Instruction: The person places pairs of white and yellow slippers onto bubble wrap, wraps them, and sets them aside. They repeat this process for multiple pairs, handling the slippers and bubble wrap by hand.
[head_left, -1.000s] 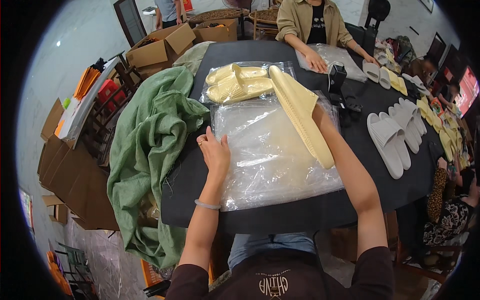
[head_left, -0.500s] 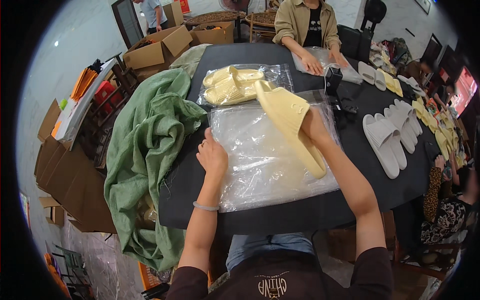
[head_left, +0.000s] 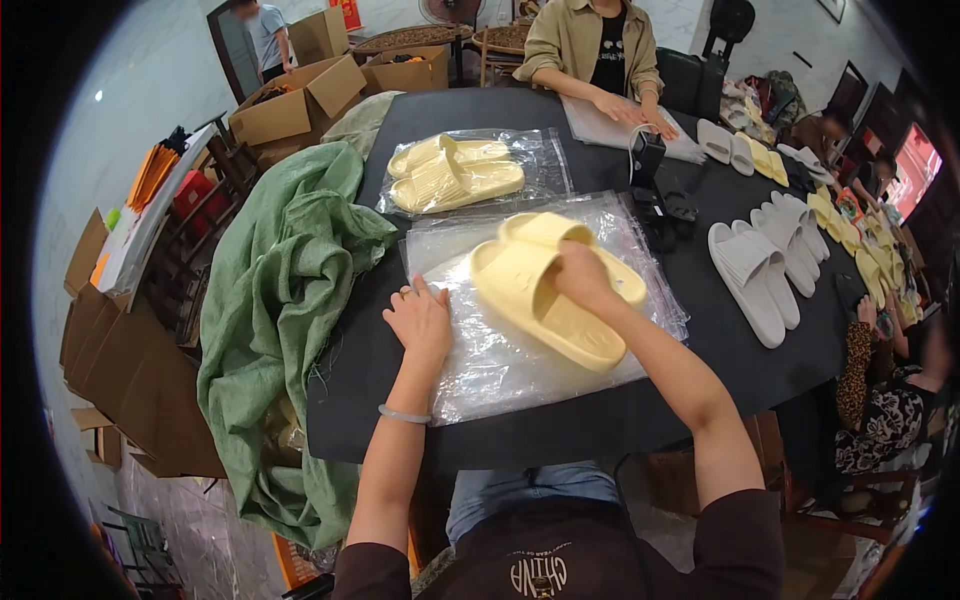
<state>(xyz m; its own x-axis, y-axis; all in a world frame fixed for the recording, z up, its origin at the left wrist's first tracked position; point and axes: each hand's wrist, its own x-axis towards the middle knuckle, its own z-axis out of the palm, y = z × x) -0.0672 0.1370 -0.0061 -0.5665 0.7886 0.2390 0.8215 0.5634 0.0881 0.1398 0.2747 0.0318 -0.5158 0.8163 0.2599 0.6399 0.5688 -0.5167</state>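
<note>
A pair of pale yellow slide slippers [head_left: 545,325], slightly blurred, is in my right hand [head_left: 582,278], whose fingers grip at the straps. The pair lies slanted over a stack of clear plastic bags [head_left: 470,388] at the middle of the table. My left hand [head_left: 420,318], fingers spread, rests at the left edge of that stack. Beyond it, another yellow pair [head_left: 460,185] lies inside a clear plastic bag [head_left: 550,165].
Crumpled green cloth [head_left: 290,270] drapes over the table's left side. A small black device [head_left: 648,158] stands right of the bags. White slippers [head_left: 750,280] line the right side. Across the table, another person's hands [head_left: 625,110] rest on plastic bags. Cardboard boxes [head_left: 310,95] stand behind.
My right hand has lowered the slippers onto the bags and moved left; both slippers now show side by side. My left hand's fingers have spread. The person opposite has shifted their hands.
</note>
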